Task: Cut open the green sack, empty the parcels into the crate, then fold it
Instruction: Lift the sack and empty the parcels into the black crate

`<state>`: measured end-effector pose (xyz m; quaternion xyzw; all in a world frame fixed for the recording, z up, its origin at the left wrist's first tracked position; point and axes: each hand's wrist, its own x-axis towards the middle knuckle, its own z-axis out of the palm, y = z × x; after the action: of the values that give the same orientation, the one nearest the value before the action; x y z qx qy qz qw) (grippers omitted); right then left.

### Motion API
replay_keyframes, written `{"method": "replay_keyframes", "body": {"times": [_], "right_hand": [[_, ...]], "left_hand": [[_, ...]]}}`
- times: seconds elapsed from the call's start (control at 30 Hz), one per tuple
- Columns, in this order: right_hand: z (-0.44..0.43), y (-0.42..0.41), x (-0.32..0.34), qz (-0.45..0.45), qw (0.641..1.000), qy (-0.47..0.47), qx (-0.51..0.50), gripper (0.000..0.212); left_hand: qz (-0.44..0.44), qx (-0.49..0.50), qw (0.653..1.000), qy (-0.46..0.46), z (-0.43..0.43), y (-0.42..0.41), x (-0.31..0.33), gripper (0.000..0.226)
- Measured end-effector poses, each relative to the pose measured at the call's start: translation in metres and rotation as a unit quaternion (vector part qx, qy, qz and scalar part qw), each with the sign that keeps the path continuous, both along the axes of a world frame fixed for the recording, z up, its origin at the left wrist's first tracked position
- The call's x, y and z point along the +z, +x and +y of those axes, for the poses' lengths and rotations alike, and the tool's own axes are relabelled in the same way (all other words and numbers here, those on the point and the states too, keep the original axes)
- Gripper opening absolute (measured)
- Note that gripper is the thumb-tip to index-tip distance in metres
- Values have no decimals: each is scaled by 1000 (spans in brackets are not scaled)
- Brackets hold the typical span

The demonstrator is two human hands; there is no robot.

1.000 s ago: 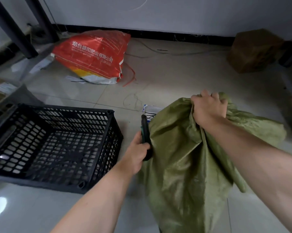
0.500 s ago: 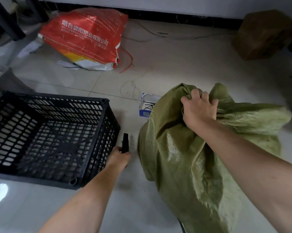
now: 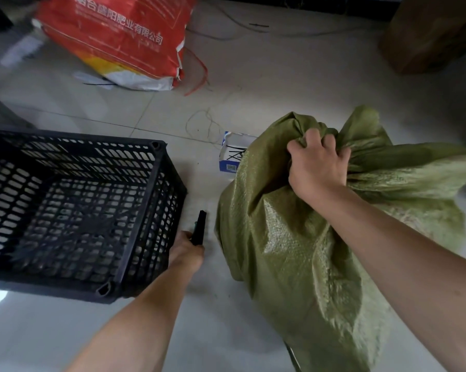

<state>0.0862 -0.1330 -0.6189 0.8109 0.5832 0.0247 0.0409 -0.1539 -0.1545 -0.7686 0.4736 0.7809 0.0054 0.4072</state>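
Observation:
A bulging green woven sack (image 3: 288, 253) stands on the tiled floor at the right. My right hand (image 3: 316, 167) is clenched on its bunched top. My left hand (image 3: 186, 251) is low near the floor between the sack and a black plastic crate (image 3: 156, 157), closed around a black cutter (image 3: 199, 229) that points away from me. The crate, at the left, looks empty inside. A small white and blue parcel (image 3: 230, 154) lies on the floor just behind the sack, partly hidden by it. The sack's contents are hidden.
A red and white printed bag (image 3: 119, 41) lies at the back left with red string trailing from it. A brown cardboard box (image 3: 430, 33) stands at the back right. Thin wires run along the far wall.
My left hand has pulled the cutter away from the sack's side, down and left to the floor beside the crate. My right hand keeps its hold on the sack's top.

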Motion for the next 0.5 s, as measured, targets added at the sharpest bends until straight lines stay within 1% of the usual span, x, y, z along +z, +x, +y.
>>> {"method": "replay_keyframes", "body": {"times": [0.13, 0.2, 0.33, 0.43, 0.5], "right_hand": [[1, 2, -2, 6, 1000, 8, 1, 35], [1, 4, -3, 10, 1000, 10, 4, 35], [1, 6, -3, 27, 999, 19, -1, 33], [-1, 4, -2, 84, 996, 41, -14, 35], [-1, 4, -1, 140, 988, 61, -24, 45]], "left_hand": [[11, -13, 1000, -17, -4, -1, -8, 31], [27, -30, 999, -30, -6, -1, -13, 37], [16, -61, 997, -35, -19, -1, -20, 51], [31, -80, 996, -3, -29, -1, -22, 55], [31, -82, 996, -2, -31, 0, -21, 55]]}}
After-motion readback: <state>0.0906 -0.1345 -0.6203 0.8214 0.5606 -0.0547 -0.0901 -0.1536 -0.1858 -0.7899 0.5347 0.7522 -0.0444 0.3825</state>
